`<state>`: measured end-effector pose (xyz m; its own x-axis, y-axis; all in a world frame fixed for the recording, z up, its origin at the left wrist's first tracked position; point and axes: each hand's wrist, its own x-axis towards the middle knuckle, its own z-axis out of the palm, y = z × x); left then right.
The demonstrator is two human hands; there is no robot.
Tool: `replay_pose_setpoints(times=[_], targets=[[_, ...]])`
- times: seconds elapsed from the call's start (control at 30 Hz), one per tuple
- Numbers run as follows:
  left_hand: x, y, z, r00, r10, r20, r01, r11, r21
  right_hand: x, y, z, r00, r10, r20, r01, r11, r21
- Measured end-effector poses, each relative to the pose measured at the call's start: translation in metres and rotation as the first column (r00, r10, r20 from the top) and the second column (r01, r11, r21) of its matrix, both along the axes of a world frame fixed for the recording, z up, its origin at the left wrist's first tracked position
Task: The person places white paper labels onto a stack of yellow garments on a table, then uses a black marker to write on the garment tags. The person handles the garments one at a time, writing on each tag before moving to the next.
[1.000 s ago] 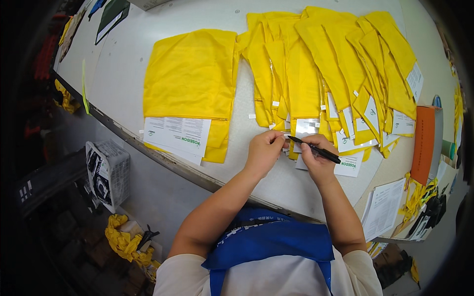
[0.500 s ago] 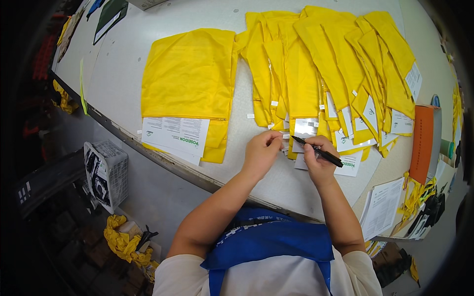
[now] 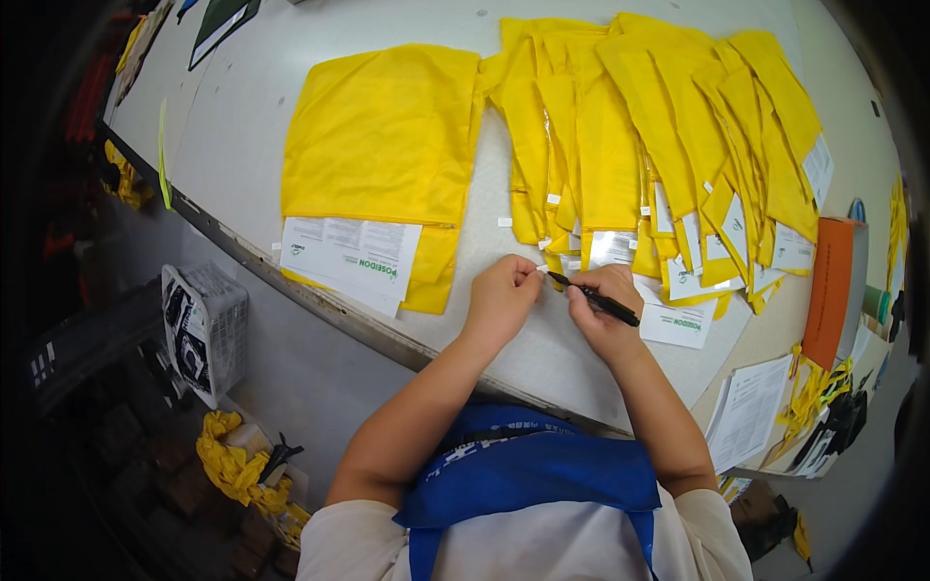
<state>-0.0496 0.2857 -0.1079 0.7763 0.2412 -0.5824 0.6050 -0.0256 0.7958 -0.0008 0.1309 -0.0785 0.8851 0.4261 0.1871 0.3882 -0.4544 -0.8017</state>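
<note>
My right hand (image 3: 603, 324) grips a black marker pen (image 3: 612, 307), its tip pointing left toward my left hand. My left hand (image 3: 502, 302) is closed in a pinch on a small white tag (image 3: 542, 269), just at the pen's tip. Beyond both hands lies a row of overlapping yellow fabric bags (image 3: 605, 107), several with small white tags and printed white sheets at their near ends. To the left, a flat stack of yellow bags (image 3: 383, 136) has a white printed sheet (image 3: 349, 257) showing at its near edge.
An orange box (image 3: 830, 290) stands at the table's right, near a pile of printed papers (image 3: 751, 412) and yellow cords (image 3: 819, 387). The table's near edge (image 3: 320, 290) runs diagonally at left. Below it are a white plastic basket (image 3: 218, 329) and yellow fabric (image 3: 232, 460).
Both hands have shifted slightly left, and the pen tip has come close to the left fingertips and the tag. The whole view has moved a little.
</note>
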Motion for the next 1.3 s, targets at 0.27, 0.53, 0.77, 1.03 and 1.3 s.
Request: replay_pose_setpoints(times=[0.27, 0.53, 0.77, 1.03, 1.3], targets=[[0.004, 0.001, 0.001, 1.0, 0.002, 0.007, -0.001, 0.998, -0.06, 0.0, 0.004, -0.004, 1.0, -0.012, 0.006, 0.013, 0.999, -0.047], [0.004, 0.002, -0.001, 0.993, 0.002, 0.116, -0.01, 0.998, 0.068, -0.002, 0.003, -0.002, 0.996, -0.083, -0.022, 0.084, 0.996, 0.026], [0.024, 0.006, 0.005, 0.978, 0.009, 0.208, -0.049, 0.981, 0.188, 0.014, 0.011, 0.001, 0.995, -0.097, 0.028, 0.097, 0.995, 0.009], [0.027, 0.007, 0.0, 0.982, 0.024, 0.188, -0.048, 0.99, 0.129, 0.021, 0.014, -0.005, 0.998, -0.064, 0.018, 0.064, 0.998, 0.0], [0.027, 0.008, -0.002, 0.984, 0.011, 0.177, -0.032, 0.992, 0.119, 0.022, 0.012, -0.007, 0.995, -0.097, 0.004, 0.097, 0.995, -0.017]])
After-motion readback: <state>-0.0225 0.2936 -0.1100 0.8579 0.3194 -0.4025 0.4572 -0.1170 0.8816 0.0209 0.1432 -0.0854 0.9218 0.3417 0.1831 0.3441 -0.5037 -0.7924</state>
